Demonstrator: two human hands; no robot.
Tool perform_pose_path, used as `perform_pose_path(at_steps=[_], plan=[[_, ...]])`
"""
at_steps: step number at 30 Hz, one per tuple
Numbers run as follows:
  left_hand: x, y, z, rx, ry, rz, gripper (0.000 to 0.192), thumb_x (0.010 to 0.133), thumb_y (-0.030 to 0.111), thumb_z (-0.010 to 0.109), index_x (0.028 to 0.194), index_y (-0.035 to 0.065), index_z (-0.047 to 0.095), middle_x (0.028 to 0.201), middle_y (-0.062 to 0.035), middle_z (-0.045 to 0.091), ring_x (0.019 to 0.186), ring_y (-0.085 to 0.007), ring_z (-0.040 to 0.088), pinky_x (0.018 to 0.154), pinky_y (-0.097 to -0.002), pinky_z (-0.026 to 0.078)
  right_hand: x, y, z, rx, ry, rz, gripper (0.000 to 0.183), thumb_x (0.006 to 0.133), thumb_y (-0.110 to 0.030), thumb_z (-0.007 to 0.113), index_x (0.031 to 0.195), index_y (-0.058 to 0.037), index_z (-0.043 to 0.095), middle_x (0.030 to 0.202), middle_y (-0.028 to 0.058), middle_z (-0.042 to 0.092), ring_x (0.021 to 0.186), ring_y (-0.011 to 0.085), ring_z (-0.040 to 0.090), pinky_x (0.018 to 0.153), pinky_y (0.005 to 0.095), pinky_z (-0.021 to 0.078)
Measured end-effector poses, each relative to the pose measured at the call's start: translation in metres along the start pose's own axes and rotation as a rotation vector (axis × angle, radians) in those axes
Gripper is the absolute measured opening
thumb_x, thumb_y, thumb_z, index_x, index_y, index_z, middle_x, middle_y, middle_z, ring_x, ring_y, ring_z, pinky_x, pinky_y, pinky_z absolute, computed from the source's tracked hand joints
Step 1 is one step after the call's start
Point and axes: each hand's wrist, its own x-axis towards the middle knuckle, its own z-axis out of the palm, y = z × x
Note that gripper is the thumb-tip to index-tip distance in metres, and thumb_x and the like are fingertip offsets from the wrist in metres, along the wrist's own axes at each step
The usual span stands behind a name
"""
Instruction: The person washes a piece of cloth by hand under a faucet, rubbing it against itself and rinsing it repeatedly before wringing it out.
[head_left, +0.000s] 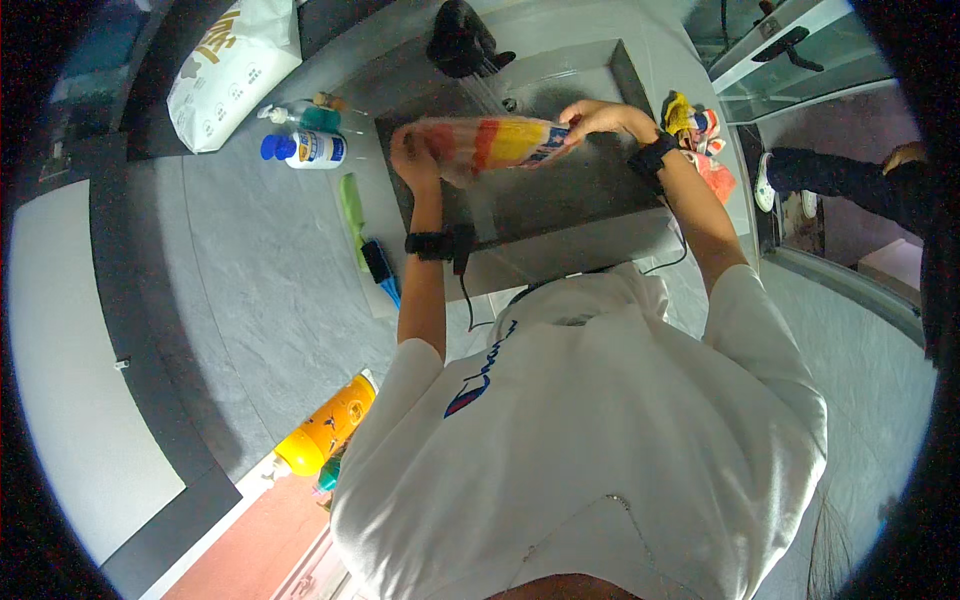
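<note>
A wet, colourful striped cloth (495, 144) is stretched sideways above the dark grey sink basin (540, 199). My left hand (414, 159) grips its left end, and my right hand (606, 121) pinches the right end by a blue and white part. Just beyond the cloth, a black faucet (463, 41) pours a spray of water into the basin. The cloth's lower edge looks blurred. Both my wrists wear black bands with thin cables.
Left of the sink are a white bottle (319, 149), a teal liquid bottle (315, 118), a green comb-like item (351, 210) and a black-bristled brush (377, 260). Crumpled cloths (694, 131) lie on the right rim. A person's leg (832, 176) shows by the glass door (817, 75).
</note>
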Motion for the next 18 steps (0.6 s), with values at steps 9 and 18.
perform_pose_path(at_steps=[9, 18], plan=[[-0.001, -0.03, -0.023, -0.108, 0.175, 0.008, 0.012, 0.076, 0.01, 0.05, 0.079, -0.002, 0.051, 0.077, -0.0114, 0.054, 0.069, -0.021, 0.05, 0.065, -0.0292, 0.04, 0.03, -0.002, 0.001, 0.264, 0.213, -0.081, 0.03, 0.076, -0.036, 0.054, 0.089, -0.0093, 0.049, 0.078, -0.0014, 0.05, 0.08, 0.01, 0.047, 0.071, 0.0204, 0.0361], [-0.002, -0.008, -0.024, -0.175, 0.182, -0.184, 0.011, 0.074, 0.009, 0.054, 0.077, -0.0011, 0.052, 0.071, -0.0076, 0.053, 0.065, -0.0175, 0.048, 0.062, -0.029, 0.04, 0.038, -0.024, 0.016, 0.234, 0.534, 0.116, 0.023, 0.08, -0.033, 0.049, 0.086, -0.0114, 0.048, 0.075, -0.0028, 0.053, 0.068, 0.0031, 0.05, 0.057, 0.0199, 0.0417]])
